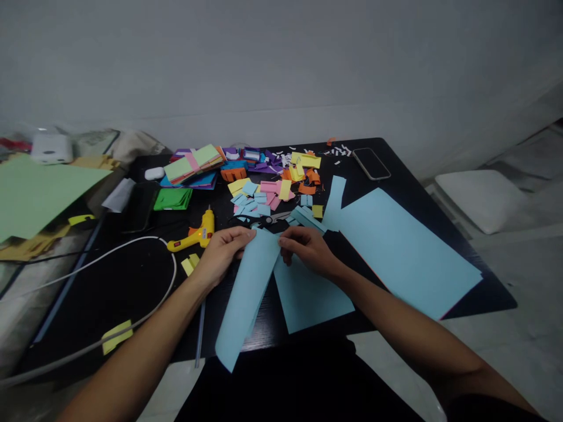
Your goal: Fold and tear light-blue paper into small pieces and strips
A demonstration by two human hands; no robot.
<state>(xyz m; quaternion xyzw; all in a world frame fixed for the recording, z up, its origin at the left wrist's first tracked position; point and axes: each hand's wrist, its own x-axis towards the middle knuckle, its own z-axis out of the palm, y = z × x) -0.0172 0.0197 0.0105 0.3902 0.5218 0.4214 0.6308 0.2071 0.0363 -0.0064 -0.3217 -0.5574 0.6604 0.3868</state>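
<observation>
A light-blue sheet of paper, folded or curled lengthwise, slants between my hands with its lower end hanging past the table edge. My left hand pinches its upper left edge with thumb and fingers. At the upper right edge, my right hand has its fingertips closed on the same sheet. Another flat blue sheet lies on the table under my right hand. Scissors with dark handles rest just beyond the paper, partly hidden. A yellow glue gun lies beside my left hand.
Blue sheets are stacked at the right, near a phone. Small coloured paper pieces spread across the back of the black table. A banded paper bundle sits back left. A white cable loops at the left.
</observation>
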